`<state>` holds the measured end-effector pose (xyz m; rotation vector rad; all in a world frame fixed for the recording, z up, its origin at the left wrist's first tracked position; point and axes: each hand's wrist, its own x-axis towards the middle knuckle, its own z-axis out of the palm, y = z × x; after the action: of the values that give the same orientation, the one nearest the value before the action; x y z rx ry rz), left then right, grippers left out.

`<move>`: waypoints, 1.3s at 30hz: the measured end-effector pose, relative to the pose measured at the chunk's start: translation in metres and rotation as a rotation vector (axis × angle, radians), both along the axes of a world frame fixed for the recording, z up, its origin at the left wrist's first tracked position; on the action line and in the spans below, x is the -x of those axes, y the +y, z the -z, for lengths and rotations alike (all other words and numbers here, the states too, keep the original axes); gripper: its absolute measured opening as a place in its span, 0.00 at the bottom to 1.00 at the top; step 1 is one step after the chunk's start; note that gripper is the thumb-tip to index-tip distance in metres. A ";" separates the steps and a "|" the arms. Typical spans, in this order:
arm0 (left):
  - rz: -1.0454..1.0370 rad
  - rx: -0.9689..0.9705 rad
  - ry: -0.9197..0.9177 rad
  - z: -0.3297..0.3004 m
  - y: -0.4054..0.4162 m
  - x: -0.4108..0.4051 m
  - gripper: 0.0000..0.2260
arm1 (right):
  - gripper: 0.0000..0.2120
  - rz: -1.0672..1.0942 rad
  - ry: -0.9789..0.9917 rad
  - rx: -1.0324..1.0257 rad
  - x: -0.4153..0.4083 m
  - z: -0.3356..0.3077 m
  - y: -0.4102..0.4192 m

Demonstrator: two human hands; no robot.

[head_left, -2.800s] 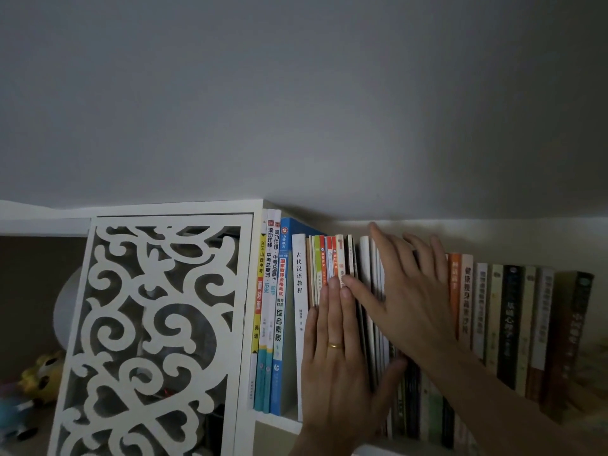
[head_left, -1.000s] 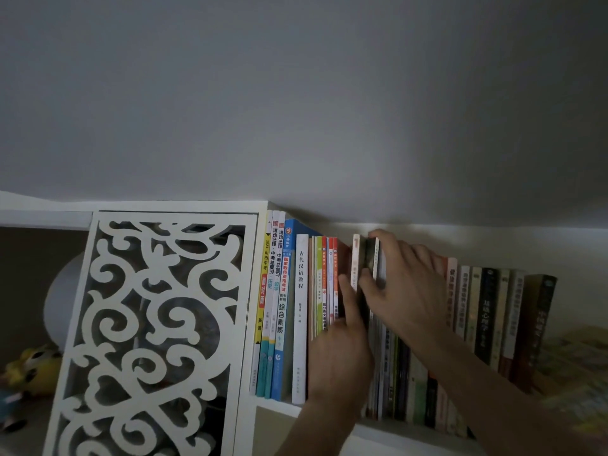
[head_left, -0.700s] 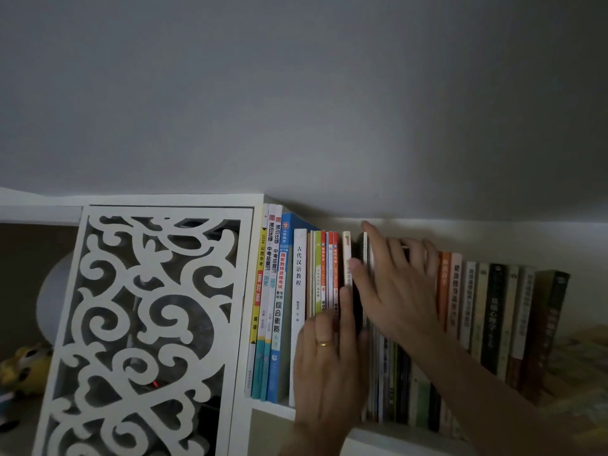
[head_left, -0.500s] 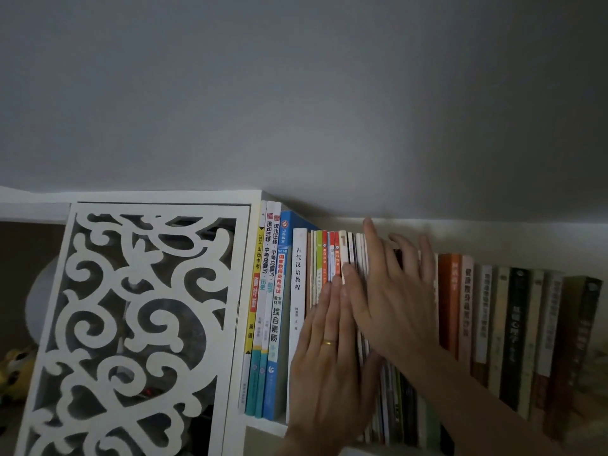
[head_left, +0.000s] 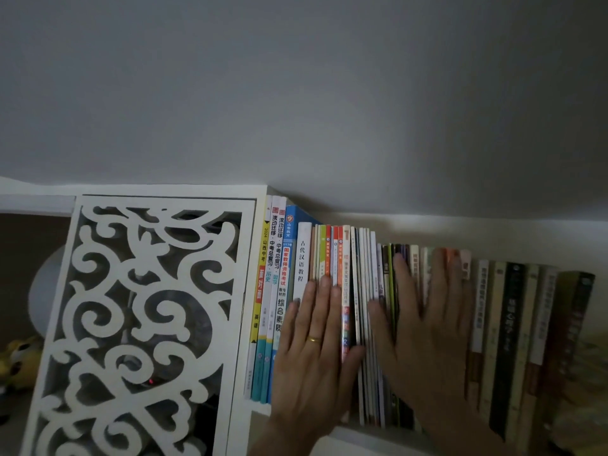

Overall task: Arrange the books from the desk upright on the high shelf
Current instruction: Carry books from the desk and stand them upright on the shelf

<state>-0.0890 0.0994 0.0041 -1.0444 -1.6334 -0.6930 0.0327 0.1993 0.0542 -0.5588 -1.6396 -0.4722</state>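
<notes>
The left hand [head_left: 316, 343] lies flat, fingers straight toward 12 o'clock, pressing the upright books [head_left: 358, 291] on the shelf [head_left: 362, 434]. At its 3 o'clock, the right hand [head_left: 424, 327], spread flat, presses neighbouring spines. Both grip nothing.

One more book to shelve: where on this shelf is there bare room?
Crowded: spines stand packed from the fretwork panel under the left hand and right hand to the dark brown book. Past that book, a dim patch at the right edge holds blurred things.
</notes>
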 end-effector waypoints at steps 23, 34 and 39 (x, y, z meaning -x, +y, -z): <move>0.040 0.095 0.029 0.004 -0.028 0.011 0.29 | 0.38 -0.230 0.069 0.006 0.024 0.019 -0.011; -0.094 0.116 0.126 0.010 0.000 -0.006 0.32 | 0.42 0.009 0.089 0.156 0.020 0.015 -0.022; -0.160 0.169 0.206 0.008 -0.012 0.007 0.26 | 0.45 0.063 0.078 0.232 0.020 0.011 -0.028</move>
<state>-0.0956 0.0869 -0.0040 -1.0541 -1.5939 -0.3346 0.0123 0.1710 0.0428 -0.7934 -1.6156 -0.3040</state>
